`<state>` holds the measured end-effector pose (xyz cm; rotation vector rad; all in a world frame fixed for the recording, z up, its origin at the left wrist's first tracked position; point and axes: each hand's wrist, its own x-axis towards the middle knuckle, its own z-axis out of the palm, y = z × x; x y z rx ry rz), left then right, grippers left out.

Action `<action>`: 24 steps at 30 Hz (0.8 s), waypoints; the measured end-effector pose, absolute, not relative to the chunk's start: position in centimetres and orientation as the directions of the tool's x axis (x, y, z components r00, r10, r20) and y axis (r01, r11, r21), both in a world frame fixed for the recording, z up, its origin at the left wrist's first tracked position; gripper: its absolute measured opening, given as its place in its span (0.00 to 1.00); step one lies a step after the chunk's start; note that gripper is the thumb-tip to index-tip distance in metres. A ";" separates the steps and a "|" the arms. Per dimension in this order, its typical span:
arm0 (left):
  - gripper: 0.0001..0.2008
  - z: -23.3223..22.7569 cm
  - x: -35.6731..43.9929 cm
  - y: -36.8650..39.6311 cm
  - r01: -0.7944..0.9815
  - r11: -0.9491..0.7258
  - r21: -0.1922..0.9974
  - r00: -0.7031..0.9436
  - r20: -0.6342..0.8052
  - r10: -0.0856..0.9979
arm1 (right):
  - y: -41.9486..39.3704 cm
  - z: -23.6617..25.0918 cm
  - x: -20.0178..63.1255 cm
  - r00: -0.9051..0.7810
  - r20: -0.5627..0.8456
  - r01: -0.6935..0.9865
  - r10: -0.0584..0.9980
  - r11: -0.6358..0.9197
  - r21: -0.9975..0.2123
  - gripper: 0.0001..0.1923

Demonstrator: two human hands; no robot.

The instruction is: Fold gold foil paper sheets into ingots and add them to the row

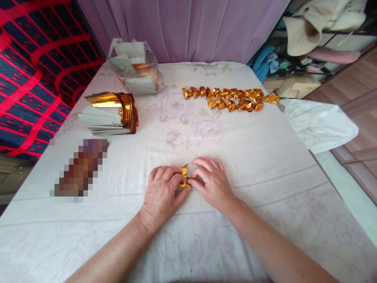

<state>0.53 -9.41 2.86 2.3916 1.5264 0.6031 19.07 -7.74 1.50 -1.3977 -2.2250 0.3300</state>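
Note:
A small sheet of gold foil paper [184, 171], grey-white on its other side, lies partly folded on the table between my hands. My left hand [165, 184] is closed on its left part, with the thumb and forefinger at the gold fold. From the other side my right hand [213, 181] grips the right edge, its thumb and fingertips pinching the paper. Both hands rest low on the cloth, and the fingers cover much of the sheet.
Folded gold paper pieces [232, 94] lie in two rows at the back right. A curved stack of gold sheets [110, 116] stands at left, behind a pixelated object [82, 167]. A clear plastic bag [135, 70] holds more sheets. A white bag [321, 124] hangs by the right edge.

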 end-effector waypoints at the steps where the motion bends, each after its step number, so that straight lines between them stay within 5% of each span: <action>1: 0.06 2.9 0.6 -9.4 0.808 -0.422 0.411 0.367 0.209 0.906 | -7.7 1.5 19.1 -0.357 0.276 0.775 0.893 0.448 -0.446 0.07; 24: 0.05 2.7 0.7 -9.2 0.820 -0.397 0.412 0.346 0.196 0.918 | -7.3 1.4 19.7 -0.379 0.266 0.748 0.886 0.463 -0.475 0.05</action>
